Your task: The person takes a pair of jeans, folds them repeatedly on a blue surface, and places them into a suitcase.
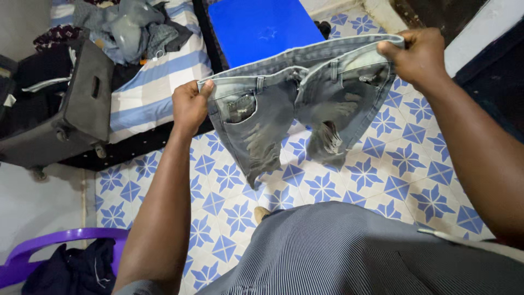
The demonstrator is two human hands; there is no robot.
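Left hand [189,105] and right hand [419,55], fingers gripping waistband of grey ripped denim shorts [297,104], possibly jeans

The shorts [295,104] are made of faded grey denim, matt, with frayed, rough patches worn into both legs. The floor [404,164] is laid with smooth, faintly glossy tiles. A glossy blue plastic surface is seen on the box [262,27]. The suitcase [82,109] is covered in dull grey cloth. The chair [60,240] is moulded from shiny purple plastic.
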